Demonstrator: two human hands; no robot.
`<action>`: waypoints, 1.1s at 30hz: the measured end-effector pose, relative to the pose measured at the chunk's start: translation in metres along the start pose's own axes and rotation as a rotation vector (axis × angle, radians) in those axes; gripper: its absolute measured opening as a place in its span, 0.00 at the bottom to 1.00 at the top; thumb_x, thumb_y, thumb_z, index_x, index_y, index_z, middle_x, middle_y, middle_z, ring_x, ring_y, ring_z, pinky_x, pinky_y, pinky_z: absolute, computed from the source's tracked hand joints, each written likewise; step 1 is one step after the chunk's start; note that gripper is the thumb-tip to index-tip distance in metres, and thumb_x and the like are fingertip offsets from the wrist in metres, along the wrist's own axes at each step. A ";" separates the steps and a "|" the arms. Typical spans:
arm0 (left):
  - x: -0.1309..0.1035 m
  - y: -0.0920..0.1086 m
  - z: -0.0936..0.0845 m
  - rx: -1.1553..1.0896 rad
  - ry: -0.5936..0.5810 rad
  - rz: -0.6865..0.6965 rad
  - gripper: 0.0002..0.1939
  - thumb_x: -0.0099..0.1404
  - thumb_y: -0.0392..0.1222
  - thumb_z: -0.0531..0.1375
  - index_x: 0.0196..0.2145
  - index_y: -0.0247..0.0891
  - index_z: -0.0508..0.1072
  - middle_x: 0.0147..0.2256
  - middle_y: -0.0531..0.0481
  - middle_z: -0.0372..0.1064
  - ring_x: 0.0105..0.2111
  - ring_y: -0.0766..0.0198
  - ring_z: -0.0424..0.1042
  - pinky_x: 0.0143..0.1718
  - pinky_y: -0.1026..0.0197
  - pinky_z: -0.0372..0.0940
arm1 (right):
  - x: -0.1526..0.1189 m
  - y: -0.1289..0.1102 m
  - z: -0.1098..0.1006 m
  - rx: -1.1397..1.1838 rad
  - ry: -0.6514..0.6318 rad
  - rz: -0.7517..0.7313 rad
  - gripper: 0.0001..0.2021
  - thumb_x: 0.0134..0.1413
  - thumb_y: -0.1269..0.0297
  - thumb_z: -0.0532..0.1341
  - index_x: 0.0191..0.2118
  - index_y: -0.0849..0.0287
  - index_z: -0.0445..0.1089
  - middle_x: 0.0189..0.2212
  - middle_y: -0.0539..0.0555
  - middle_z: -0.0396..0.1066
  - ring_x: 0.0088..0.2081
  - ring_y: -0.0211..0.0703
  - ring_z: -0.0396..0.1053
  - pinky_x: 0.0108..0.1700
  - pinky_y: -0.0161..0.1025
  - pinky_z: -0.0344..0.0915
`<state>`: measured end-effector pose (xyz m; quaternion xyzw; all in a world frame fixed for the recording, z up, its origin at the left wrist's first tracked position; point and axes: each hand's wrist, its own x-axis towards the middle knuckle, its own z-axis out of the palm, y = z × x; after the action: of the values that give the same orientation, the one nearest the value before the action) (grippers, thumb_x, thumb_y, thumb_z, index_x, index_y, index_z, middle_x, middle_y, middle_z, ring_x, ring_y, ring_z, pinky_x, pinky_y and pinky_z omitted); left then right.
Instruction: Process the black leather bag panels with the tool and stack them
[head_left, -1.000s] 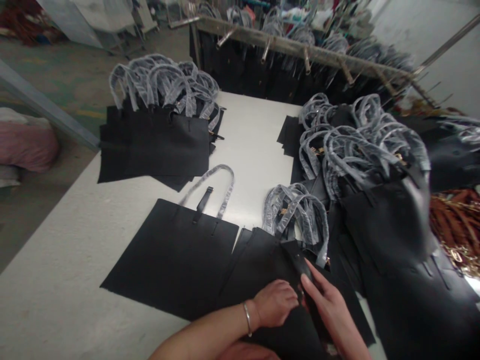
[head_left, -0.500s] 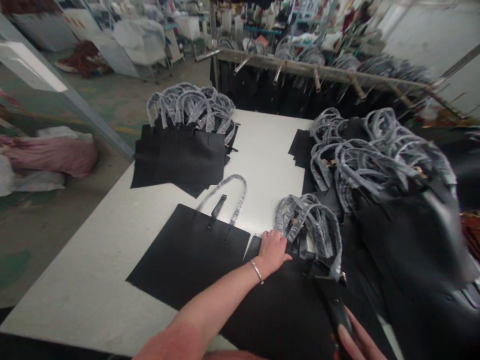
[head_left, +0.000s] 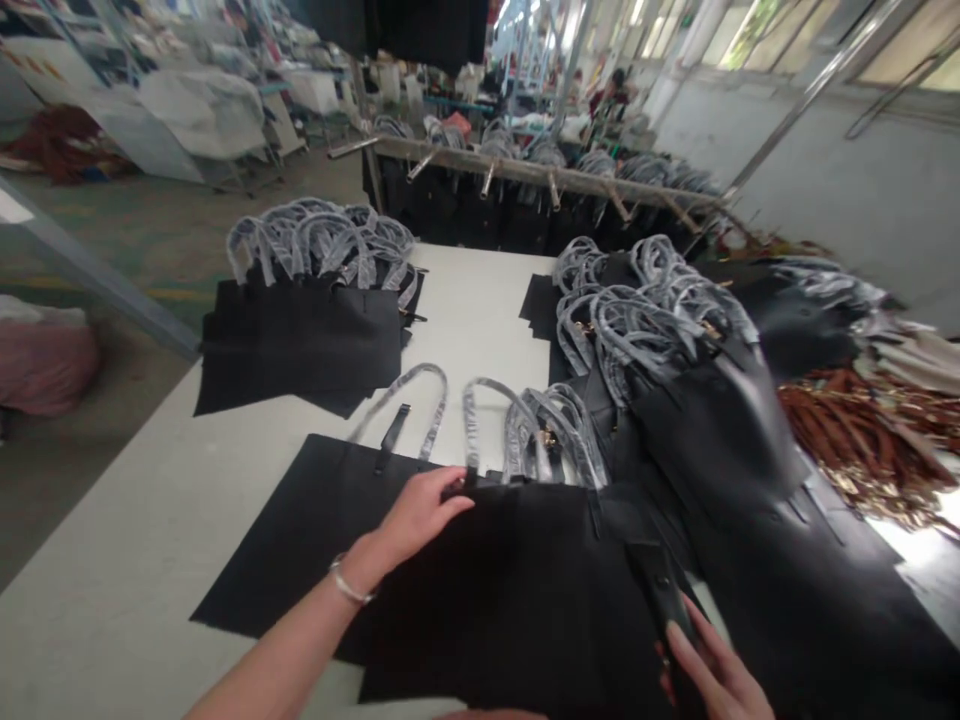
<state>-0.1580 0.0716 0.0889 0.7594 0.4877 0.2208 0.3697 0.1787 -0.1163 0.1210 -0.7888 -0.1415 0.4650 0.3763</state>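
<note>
My left hand (head_left: 421, 510), with a bracelet at the wrist, grips the upper left corner of a black bag panel (head_left: 517, 580) that has a plastic-wrapped handle (head_left: 472, 420). Partly beneath it, to the left, lies another black panel (head_left: 300, 530) with its own wrapped handle (head_left: 431, 400) and a short strap (head_left: 392, 435). At the lower right, my right hand (head_left: 709, 650) is closed around a dark strap-like piece (head_left: 660, 590). More wrapped handles (head_left: 570, 430) stand up behind the gripped panel.
On the white table (head_left: 480, 300) a stack of black panels (head_left: 300, 335) lies back left. Black bags (head_left: 727, 420) are heaped at the right, beside brown straps (head_left: 862, 440). A metal rack (head_left: 525, 175) stands behind the table.
My left hand has moved left with the panel's corner, and that panel now overlaps the left one. Its handle stands apart from the others. The view has turned right.
</note>
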 end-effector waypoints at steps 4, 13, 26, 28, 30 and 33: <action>-0.033 -0.061 -0.072 0.247 0.159 -0.286 0.21 0.61 0.52 0.58 0.49 0.39 0.69 0.40 0.47 0.74 0.39 0.54 0.73 0.42 0.56 0.65 | 0.008 0.018 0.007 0.007 -0.079 0.002 0.47 0.39 0.43 0.68 0.63 0.59 0.54 0.21 0.45 0.71 0.20 0.38 0.66 0.22 0.33 0.63; 0.003 -0.050 0.009 0.309 0.229 -0.170 0.15 0.63 0.39 0.55 0.47 0.33 0.69 0.46 0.41 0.69 0.44 0.55 0.70 0.48 0.55 0.64 | 0.033 0.012 0.044 -0.159 -0.201 -0.052 0.40 0.43 0.45 0.63 0.61 0.59 0.59 0.22 0.45 0.69 0.18 0.36 0.64 0.19 0.34 0.61; 0.073 -0.035 0.103 0.111 -0.212 -0.132 0.12 0.52 0.27 0.62 0.34 0.37 0.71 0.35 0.49 0.69 0.35 0.62 0.70 0.41 0.61 0.62 | 0.034 -0.003 0.083 -0.324 -0.417 -0.065 0.31 0.52 0.52 0.59 0.61 0.58 0.60 0.26 0.48 0.71 0.18 0.33 0.64 0.21 0.32 0.62; 0.069 -0.040 0.102 0.084 -0.224 -0.161 0.12 0.51 0.27 0.63 0.34 0.37 0.71 0.32 0.52 0.69 0.31 0.64 0.70 0.37 0.63 0.63 | 0.035 -0.001 0.096 -0.359 -0.449 -0.079 0.30 0.54 0.53 0.58 0.61 0.58 0.61 0.24 0.48 0.70 0.18 0.34 0.64 0.21 0.32 0.63; 0.066 -0.041 0.102 0.055 -0.226 -0.175 0.13 0.50 0.27 0.63 0.34 0.37 0.72 0.29 0.54 0.69 0.29 0.66 0.70 0.36 0.64 0.63 | 0.039 -0.005 0.111 -0.402 -0.452 -0.108 0.30 0.55 0.53 0.57 0.62 0.59 0.60 0.24 0.48 0.69 0.18 0.34 0.65 0.21 0.32 0.63; 0.066 -0.039 0.103 0.023 -0.211 -0.178 0.14 0.50 0.25 0.62 0.33 0.38 0.72 0.29 0.54 0.69 0.30 0.65 0.70 0.35 0.64 0.63 | 0.043 -0.018 0.130 -0.454 -0.436 -0.169 0.30 0.57 0.52 0.55 0.62 0.60 0.59 0.25 0.49 0.69 0.18 0.35 0.67 0.22 0.33 0.64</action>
<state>-0.0809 0.1053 -0.0075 0.7362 0.5143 0.1006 0.4284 0.0949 -0.0193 0.0706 -0.7199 -0.3838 0.5465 0.1890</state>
